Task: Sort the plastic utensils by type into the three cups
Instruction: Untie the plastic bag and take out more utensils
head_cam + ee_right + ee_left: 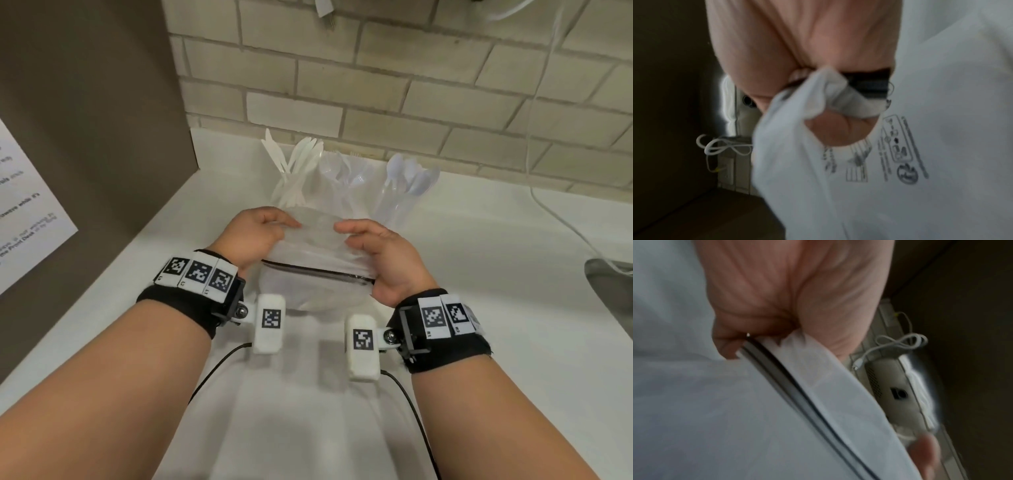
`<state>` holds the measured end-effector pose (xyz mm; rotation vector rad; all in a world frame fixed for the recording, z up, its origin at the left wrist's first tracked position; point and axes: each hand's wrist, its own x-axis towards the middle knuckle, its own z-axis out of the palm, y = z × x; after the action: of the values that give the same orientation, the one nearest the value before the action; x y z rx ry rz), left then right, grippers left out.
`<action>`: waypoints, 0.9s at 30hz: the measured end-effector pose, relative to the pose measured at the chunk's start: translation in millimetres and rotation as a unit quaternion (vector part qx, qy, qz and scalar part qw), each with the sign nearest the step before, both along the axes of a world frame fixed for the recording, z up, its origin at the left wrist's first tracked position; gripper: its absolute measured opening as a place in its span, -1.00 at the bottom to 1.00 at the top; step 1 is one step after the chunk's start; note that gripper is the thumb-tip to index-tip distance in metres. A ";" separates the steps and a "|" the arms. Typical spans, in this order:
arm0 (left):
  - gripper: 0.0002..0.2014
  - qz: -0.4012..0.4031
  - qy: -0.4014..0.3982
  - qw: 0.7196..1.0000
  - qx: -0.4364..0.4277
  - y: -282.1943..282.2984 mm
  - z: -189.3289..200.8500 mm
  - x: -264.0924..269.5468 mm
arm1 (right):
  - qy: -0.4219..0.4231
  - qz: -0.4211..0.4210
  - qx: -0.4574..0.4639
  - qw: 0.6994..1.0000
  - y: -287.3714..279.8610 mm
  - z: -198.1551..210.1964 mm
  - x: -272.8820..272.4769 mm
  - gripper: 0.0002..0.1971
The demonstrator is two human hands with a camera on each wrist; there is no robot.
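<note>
Three clear cups stand at the back of the white counter: one with white knives (296, 161), one with clear forks (346, 171), one with clear spoons (409, 178). In front of them both hands hold a clear zip bag (315, 250) with a dark seal strip (318, 270). My left hand (255, 236) grips the bag's left end, fingers curled over its top. My right hand (380, 253) grips the right end. In the left wrist view the bag (756, 402) fills the frame; in the right wrist view printed marks show on the bag (920, 129).
A brown panel (85, 137) with a paper notice (24, 205) walls off the left. A brick wall (411, 68) runs behind the cups. A white cable (555, 212) trails down to a grey object (613, 287) at the right edge.
</note>
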<state>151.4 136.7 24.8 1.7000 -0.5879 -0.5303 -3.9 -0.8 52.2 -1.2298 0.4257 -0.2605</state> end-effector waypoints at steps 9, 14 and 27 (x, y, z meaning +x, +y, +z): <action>0.03 -0.182 -0.224 0.925 0.247 7.6 19.4 -18.2 | 0.195 -0.135 -0.596 0.767 3.9 -6.5 3.8 -0.47; -0.25 -0.073 -0.026 0.994 0.079 1.8 11.4 -24.1 | 0.166 -0.077 -0.565 0.805 12.8 -12.9 11.4 -0.52; -0.48 -0.017 0.228 0.968 -0.105 -1.3 1.7 -32.6 | 0.195 0.058 -0.725 0.658 17.6 -5.5 11.7 -0.72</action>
<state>118.8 135.5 26.5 1.3095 -0.3258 -0.8248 7.8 16.7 46.6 -2.9488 0.4888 -0.1969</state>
